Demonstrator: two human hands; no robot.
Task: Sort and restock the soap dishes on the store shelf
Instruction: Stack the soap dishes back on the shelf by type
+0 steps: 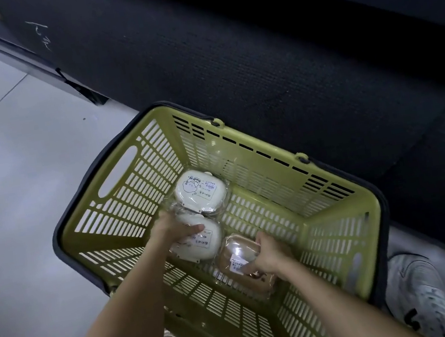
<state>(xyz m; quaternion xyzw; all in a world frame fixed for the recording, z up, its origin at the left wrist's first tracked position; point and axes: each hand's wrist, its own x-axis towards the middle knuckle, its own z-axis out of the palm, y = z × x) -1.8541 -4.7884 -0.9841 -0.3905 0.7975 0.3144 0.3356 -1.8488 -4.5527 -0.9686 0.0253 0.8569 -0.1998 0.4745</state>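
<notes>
Soap dishes [200,194] with illegible labels [210,188]

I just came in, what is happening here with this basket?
A person reaches with both hands into a green basket standing on the floor before a dark shelf. The left hand lies on the nearer white soap dish; whether it grips is unclear. The right hand grips a brown soap dish. A second white soap dish lies untouched further back. All three are in the basket.
</notes>
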